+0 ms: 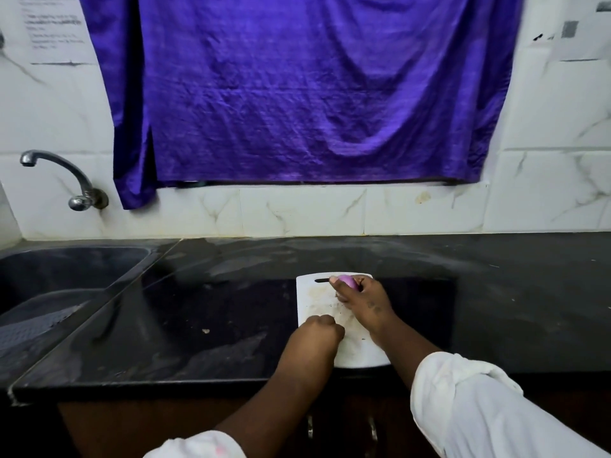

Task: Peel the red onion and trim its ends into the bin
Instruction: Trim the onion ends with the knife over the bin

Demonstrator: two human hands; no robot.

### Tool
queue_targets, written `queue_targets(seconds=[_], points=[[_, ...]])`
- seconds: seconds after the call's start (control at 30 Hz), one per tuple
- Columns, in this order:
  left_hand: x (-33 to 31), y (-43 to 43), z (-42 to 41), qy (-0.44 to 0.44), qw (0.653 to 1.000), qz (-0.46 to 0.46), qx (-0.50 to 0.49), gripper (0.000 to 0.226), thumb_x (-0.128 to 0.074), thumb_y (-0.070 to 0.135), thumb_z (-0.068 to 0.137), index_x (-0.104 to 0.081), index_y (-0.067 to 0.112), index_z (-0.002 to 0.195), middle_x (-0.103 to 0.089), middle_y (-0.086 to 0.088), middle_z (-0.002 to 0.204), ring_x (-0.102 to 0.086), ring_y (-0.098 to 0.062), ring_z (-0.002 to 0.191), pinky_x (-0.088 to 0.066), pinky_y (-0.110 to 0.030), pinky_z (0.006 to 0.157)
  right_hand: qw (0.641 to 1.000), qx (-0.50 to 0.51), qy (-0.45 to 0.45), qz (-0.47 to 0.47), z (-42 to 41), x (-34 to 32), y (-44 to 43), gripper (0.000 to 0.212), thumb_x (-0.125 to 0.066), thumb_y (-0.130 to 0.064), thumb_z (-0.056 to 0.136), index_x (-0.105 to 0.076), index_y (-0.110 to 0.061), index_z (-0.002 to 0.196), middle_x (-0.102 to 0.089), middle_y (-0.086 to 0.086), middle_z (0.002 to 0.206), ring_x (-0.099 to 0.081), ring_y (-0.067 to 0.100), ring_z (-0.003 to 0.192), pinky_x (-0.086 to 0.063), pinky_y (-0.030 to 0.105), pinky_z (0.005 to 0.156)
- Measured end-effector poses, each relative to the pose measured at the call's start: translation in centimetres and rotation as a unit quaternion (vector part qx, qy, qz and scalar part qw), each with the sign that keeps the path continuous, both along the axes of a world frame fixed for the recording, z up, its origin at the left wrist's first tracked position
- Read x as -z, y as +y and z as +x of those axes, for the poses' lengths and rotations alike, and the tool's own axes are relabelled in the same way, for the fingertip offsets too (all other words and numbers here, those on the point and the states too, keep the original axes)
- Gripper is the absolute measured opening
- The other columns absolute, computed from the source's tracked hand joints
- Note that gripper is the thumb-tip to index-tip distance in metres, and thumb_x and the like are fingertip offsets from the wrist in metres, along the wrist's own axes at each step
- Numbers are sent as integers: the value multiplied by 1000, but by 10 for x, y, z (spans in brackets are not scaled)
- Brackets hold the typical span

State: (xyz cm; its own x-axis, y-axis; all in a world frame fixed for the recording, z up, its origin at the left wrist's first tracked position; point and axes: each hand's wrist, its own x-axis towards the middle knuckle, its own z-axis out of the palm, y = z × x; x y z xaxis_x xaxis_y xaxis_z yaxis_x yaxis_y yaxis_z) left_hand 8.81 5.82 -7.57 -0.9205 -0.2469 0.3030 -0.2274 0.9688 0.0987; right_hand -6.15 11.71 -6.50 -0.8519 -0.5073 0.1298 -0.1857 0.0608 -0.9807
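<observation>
A small purple-red onion (346,281) rests at the far end of a white cutting board (315,304) on the black counter. My right hand (363,299) is curled over the onion and grips it against the board. My left hand (322,330) lies at the board's near left edge with its fingers closed; whether it holds anything is hidden. No bin and no knife are in view.
A dark sink (56,282) is set into the counter at the left, with a steel tap (66,180) above it. A purple cloth (297,94) hangs on the tiled wall behind. Small scraps lie on the black counter (205,331) left of the board.
</observation>
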Motion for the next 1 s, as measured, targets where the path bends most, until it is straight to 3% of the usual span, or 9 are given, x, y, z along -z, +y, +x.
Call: queue_targets(seconds=[0.1, 0.2, 0.4, 0.53, 0.63, 0.7, 0.77, 0.9, 1.0], points=[[-4, 4, 10, 64, 997, 52, 1, 32, -55, 9, 94, -74, 17, 118, -70, -3, 116, -65, -21, 108, -52, -32, 89, 998, -47, -34, -16, 30, 0, 3, 56, -83, -61, 68, -73, -13, 96, -77, 0, 76, -72, 19, 75, -60, 38, 81], [-9, 4, 26, 121, 986, 113, -10, 28, -54, 13, 95, -78, 19, 109, -75, -1, 107, -70, -19, 95, -48, -25, 76, 996, -43, -71, -25, 59, -1, 4, 42, -82, -54, 76, -69, -14, 79, -70, -2, 66, -63, 14, 63, -53, 31, 67], [-3, -5, 56, 178, 960, 213, -46, 30, -58, 3, 91, -82, 20, 93, -79, 4, 89, -68, -6, 77, -51, -18, 68, 987, -11, -150, -48, 100, -2, 0, 40, -83, -49, 78, -66, -14, 70, -69, 4, 70, -64, 23, 70, -58, 38, 76], [-2, -14, 67, 221, 940, 249, -70, 35, -59, -5, 92, -83, 19, 101, -80, 6, 103, -72, -6, 94, -55, -16, 83, 977, -12, -186, -101, 90, -28, 12, 39, -79, -43, 84, -69, -7, 95, -72, 12, 90, -73, 26, 83, -62, 38, 87], [-4, -22, 64, 231, 934, 257, -87, 28, -64, -2, 94, -83, 18, 101, -80, 5, 106, -72, -6, 96, -47, -4, 78, 977, 35, -169, -126, 69, -39, 21, 51, -78, -43, 86, -66, -1, 111, -73, 16, 99, -75, 33, 99, -61, 39, 89], [-6, -27, 55, 228, 935, 257, -86, 27, -65, 0, 94, -83, 20, 100, -80, 5, 105, -72, -4, 93, -46, -2, 75, 983, 48, -140, -107, 59, -35, 23, 48, -76, -40, 88, -67, 1, 109, -69, 14, 93, -71, 41, 108, -61, 40, 90], [-11, -32, 42, 201, 946, 244, -75, 28, -64, 0, 95, -83, 20, 101, -80, 4, 106, -73, -7, 93, -52, -11, 78, 987, 51, -117, -94, 50, -24, 24, 33, -77, -39, 88, -68, -8, 95, -68, 13, 91, -71, 39, 108, -62, 35, 84], [-16, -38, 20, 109, 977, 178, -29, 41, -59, -8, 90, -82, 21, 106, -80, 4, 109, -73, -11, 98, -58, -24, 90, 992, 67, -83, -74, 37, -4, 20, 45, -80, -45, 82, -67, -5, 96, -73, 14, 94, -75, 25, 89, -63, 41, 88], [-9, -36, 17, 34, 995, 95, 5, 40, -63, -2, 89, -76, 21, 119, -73, 3, 118, -69, -18, 108, -54, -27, 93, 991, 74, -76, -80, 30, 0, 15, 51, -81, -48, 80, -67, -2, 96, -71, 11, 85, -72, 19, 77, -63, 43, 88]])
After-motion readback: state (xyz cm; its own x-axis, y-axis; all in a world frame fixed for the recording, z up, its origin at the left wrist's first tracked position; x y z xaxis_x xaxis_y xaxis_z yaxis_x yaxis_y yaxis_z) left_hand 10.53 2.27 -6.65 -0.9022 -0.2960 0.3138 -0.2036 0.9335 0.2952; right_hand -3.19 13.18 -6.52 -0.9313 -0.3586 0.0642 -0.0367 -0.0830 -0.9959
